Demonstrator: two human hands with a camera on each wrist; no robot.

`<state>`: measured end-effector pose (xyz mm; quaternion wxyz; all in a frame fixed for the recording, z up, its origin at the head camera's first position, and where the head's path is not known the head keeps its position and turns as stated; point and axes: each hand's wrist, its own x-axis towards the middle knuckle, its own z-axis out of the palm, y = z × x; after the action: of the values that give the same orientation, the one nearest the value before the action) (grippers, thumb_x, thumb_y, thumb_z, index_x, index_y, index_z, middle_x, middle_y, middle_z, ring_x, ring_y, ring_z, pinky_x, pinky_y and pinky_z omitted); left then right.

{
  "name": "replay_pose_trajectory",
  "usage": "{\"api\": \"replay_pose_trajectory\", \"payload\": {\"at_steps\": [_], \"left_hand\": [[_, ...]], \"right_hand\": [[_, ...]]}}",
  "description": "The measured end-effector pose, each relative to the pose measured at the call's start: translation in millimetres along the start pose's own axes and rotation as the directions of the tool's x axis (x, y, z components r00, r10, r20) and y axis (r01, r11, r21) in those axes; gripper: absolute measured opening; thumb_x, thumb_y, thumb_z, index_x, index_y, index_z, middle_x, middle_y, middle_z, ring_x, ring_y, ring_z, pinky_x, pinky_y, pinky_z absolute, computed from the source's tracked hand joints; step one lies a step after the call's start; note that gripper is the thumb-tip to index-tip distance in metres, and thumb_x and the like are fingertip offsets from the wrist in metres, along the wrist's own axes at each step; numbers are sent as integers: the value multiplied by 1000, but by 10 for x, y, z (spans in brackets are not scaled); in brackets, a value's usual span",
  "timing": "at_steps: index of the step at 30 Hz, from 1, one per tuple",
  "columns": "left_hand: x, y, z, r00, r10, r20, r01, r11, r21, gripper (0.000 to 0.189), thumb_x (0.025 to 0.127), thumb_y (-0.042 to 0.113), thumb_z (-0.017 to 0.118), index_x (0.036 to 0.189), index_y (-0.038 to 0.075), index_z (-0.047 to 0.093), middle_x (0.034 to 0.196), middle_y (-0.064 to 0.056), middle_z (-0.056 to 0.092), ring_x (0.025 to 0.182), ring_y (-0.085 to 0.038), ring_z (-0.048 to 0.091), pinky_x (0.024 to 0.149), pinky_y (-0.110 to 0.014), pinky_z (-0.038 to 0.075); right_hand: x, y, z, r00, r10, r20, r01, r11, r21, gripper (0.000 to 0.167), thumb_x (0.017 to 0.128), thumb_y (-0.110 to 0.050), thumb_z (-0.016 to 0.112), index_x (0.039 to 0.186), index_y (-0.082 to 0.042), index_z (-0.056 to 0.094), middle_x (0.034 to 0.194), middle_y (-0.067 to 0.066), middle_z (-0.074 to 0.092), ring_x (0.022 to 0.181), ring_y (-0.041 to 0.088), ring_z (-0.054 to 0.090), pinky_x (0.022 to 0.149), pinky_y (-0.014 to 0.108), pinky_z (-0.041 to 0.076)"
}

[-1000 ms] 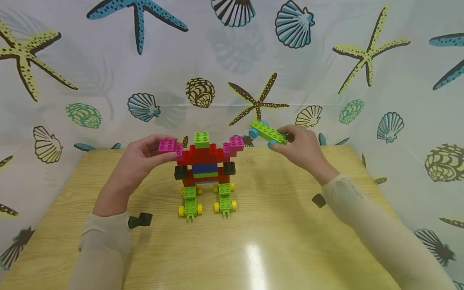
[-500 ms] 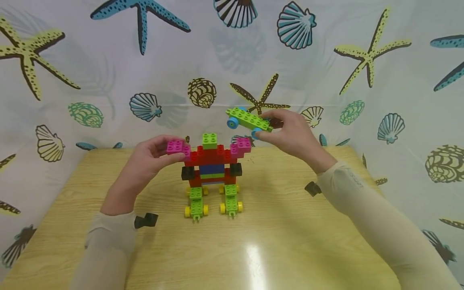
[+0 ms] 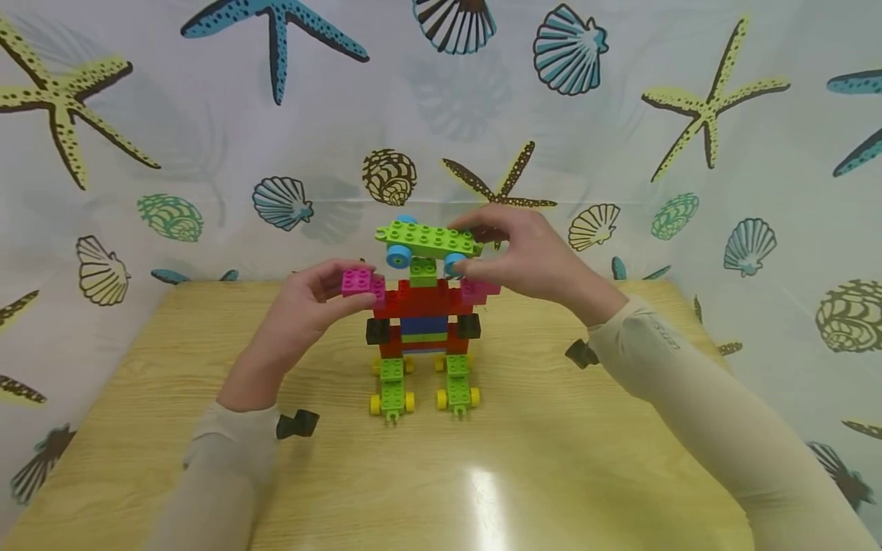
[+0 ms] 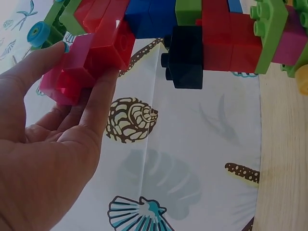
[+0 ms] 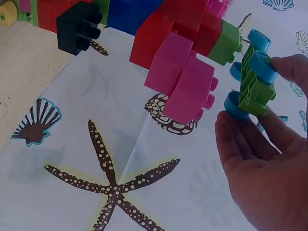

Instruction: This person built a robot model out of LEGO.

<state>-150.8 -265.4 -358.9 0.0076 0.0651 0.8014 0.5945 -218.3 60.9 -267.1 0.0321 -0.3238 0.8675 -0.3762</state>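
A toy figure built of bricks (image 3: 423, 299) stands upright on the table, with a red and blue body, black side bricks, pink arms and a green brick (image 3: 423, 273) as its top. My left hand (image 3: 298, 321) grips the pink arm (image 3: 356, 281) at the figure's left side, thumb in front. With thumb and fingers, my right hand (image 3: 524, 256) pinches one end of a green wheeled base (image 3: 430, 239) with blue wheels. That base is above the top green brick; in the right wrist view (image 5: 257, 89) a small gap separates them. The right pink arm (image 5: 185, 79) is partly hidden in the head view.
The figure's feet are green wheeled bases (image 3: 393, 396) with yellow wheels, resting on the wooden table (image 3: 331, 474). Behind and beside the table hangs a white cloth (image 3: 331, 115) printed with shells and starfish.
My right hand has carried the green wheeled base leftward until it is over the figure's top. The left hand keeps its grip; hand and figure appear farther right in view.
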Motion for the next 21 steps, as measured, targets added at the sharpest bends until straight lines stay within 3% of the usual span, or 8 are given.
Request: {"api": "replay_pose_trajectory", "payload": {"at_steps": [5,11,17,21], "left_hand": [[4,1,39,1000,-13,2,13,1000,2,52,107,31,79,154,17,63,154,-9,64,142,-28,60,101,-15,59],[-9,34,69,1000,4,-19,-4,1000,-8,54,107,31,78,156,16,61,155,-8,63,140,-25,61,102,-14,59],[-19,157,109,985,137,-105,-140,990,-19,55,107,28,79,159,20,62,156,-4,66,141,-15,62,108,-12,56],[8,252,148,968,225,-109,-228,973,-17,53,107,21,78,158,18,63,159,-5,66,140,-15,63,111,-14,55]], "right_hand": [[12,15,23,996,-78,47,79,996,-36,49,97,-31,86,144,-21,75,141,-2,73,127,20,69,119,46,57],[27,57,28,992,-101,82,105,994,-40,50,97,-30,87,144,-19,75,138,0,74,124,21,71,117,46,58],[59,98,8,990,-91,103,95,995,-33,55,98,-31,87,149,-18,71,143,2,72,128,22,70,120,47,57],[77,113,-7,990,-76,120,81,996,-42,57,98,-32,86,151,-19,70,145,1,72,130,22,70,121,48,56]]}}
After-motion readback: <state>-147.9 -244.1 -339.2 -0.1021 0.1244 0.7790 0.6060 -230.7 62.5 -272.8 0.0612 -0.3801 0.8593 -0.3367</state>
